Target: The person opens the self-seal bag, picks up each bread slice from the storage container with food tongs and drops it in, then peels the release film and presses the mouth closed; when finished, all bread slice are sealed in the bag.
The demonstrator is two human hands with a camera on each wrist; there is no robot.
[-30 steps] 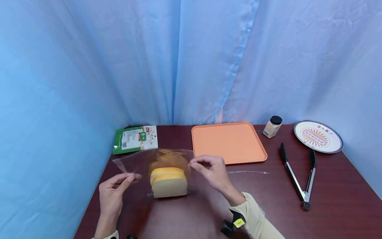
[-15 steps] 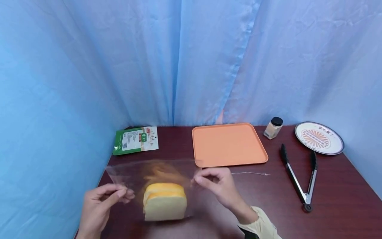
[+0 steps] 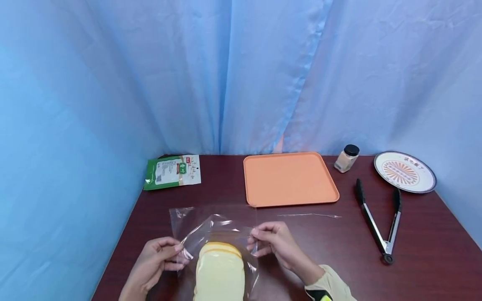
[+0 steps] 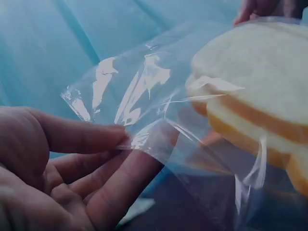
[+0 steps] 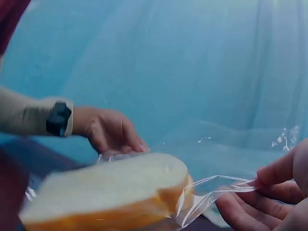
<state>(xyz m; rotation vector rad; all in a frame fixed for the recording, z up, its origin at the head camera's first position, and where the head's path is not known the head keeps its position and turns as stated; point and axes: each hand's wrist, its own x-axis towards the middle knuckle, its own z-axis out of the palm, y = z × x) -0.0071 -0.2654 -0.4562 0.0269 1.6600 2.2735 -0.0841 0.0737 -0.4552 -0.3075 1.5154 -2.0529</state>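
A clear plastic bag [image 3: 211, 228] with slices of bread [image 3: 220, 274] inside hangs between both hands near the table's front edge. My left hand [image 3: 158, 261] pinches the bag's left side between thumb and fingers. On the opposite side, the thumb and forefinger of my right hand [image 3: 276, 242] pinch the film. Up close in the left wrist view, the bag [image 4: 144, 96] is creased and shiny, with the bread [image 4: 255, 77] to the right of the fingers. The bread's [image 5: 115, 183] flat pale face is turned upward in the right wrist view.
An orange tray [image 3: 290, 179] lies at the back middle. To its left is a green and white packet [image 3: 173, 172]; to its right stand a black-lidded jar [image 3: 346, 159] and a patterned plate [image 3: 404, 171]. Tongs [image 3: 380, 225] lie spread at right. A thin clear strip [image 3: 310, 215] lies before the tray.
Both hands have brought the bagged bread down toward the front edge. The bread has tipped so its broad face shows more. My left hand went outward, then back in toward the right.
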